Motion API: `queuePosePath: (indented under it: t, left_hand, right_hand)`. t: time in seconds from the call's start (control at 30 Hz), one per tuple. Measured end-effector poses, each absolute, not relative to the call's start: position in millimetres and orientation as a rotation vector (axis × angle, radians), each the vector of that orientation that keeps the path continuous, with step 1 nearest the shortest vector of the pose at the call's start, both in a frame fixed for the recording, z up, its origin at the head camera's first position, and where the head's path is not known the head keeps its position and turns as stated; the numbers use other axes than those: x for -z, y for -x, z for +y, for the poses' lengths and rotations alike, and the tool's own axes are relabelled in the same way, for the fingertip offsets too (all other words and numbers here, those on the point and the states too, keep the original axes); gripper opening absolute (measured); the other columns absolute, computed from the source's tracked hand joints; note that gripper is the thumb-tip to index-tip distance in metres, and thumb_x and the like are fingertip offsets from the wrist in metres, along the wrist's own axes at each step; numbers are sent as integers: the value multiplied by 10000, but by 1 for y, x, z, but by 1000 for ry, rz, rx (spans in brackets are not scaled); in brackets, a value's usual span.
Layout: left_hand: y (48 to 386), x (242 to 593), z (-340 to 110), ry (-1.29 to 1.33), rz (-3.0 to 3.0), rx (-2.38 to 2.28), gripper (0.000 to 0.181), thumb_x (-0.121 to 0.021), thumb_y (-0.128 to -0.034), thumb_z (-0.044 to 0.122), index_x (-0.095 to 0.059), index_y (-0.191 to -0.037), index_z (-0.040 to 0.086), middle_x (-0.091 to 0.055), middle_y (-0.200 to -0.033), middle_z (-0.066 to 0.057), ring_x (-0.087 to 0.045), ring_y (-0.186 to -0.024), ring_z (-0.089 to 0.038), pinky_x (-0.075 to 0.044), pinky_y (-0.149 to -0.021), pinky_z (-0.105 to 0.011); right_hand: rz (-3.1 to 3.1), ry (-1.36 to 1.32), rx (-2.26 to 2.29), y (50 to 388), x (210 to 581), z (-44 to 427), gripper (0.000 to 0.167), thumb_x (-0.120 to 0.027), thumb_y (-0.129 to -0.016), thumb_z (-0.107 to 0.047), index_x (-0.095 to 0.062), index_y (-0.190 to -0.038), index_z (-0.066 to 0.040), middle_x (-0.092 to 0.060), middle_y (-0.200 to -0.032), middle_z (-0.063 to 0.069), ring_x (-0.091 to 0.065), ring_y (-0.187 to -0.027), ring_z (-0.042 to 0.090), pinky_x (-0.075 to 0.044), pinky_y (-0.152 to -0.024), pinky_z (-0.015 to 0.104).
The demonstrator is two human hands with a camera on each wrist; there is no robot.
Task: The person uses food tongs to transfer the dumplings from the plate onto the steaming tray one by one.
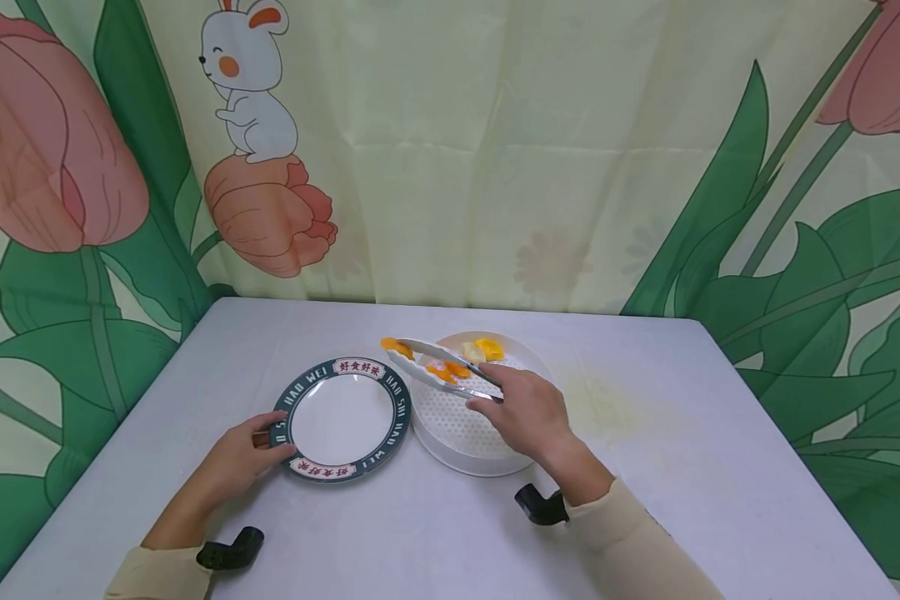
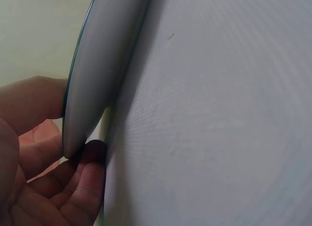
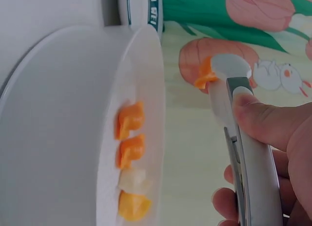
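Note:
My left hand (image 1: 243, 458) holds the left rim of a round plate (image 1: 342, 419) with a dark lettered border, thumb on one face and fingers on the other. In the left wrist view the plate's pale underside (image 2: 105, 55) shows, tilted up off the tabletop. My right hand (image 1: 528, 412) grips a pair of tongs (image 3: 251, 153) with metal handles and white ends. An orange dumpling (image 3: 206, 72) is between the tong ends, above the gap by the plate's upper right. Beneath lies a white perforated steamer tray (image 1: 465, 429) holding orange dumplings (image 3: 130, 120), a whitish one (image 3: 132, 181) and a yellow one (image 3: 134, 205).
A white cloth covers the table (image 1: 390, 542). The plate's right edge comes up against the tray's left side. Behind the table hangs a curtain (image 1: 450, 167) printed with tulips and a rabbit. Black wrist mounts (image 1: 231, 550) sit at both cuffs.

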State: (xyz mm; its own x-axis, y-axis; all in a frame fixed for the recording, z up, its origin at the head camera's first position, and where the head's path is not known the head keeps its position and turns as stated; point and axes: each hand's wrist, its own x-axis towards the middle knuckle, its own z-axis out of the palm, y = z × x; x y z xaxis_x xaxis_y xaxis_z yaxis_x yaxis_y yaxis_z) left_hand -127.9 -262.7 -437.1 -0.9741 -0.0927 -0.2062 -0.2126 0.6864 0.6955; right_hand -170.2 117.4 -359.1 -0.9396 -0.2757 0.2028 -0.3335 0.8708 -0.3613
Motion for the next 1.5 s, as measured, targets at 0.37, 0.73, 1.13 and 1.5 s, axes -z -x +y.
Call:
queuePosePath:
  t: [0.37,0.73,1.13,1.5]
  left_hand:
    - [129,437,-263,264,2741,-1144,747,-741,-912,304,-403,-1477,-50,-455,-1388,-374,-483,-1233,-491,-469,-980,-569]
    - [128,433,-260,290,2727,-1137,748,-737,-914,306,-398,-1483,-43,-451,-1380,-378,-472,-1228,-496,-465,-982,-577]
    - [127,432,-260,288,2733,-1140,746,-735,-914,301,-397,-1484,-43,-448,-1388,-377,-469,-1238,-503,-464,-984,-576]
    - [128,434,-260,299,2732,-1152,738,-734,-916,288,-399,-1482,-45,-448,-1387,-376,-479,-1228,-493,-471,-980,-564]
  right_hand:
    - [-2955,-386,-561,169,366,143,566,-765,-880,-366,-625,-1374,-128,-689,-1230,91,-645,-966,257,-509,-690,374]
    - [-3013,-371,-543,166,369,156,547,-750,-887,-356,-631,-1365,-118,-675,-1258,104,-632,-959,277,-505,-708,401]
    - [-3062,-360,-524,162,373,157,545,-772,-869,-358,-650,-1344,-120,-697,-1203,83,-597,-863,223,-469,-655,331]
    - [-3085,-382,-473,157,375,157,533,-787,-856,-359,-671,-1319,-122,-702,-1194,82,-604,-856,223,-492,-673,352]
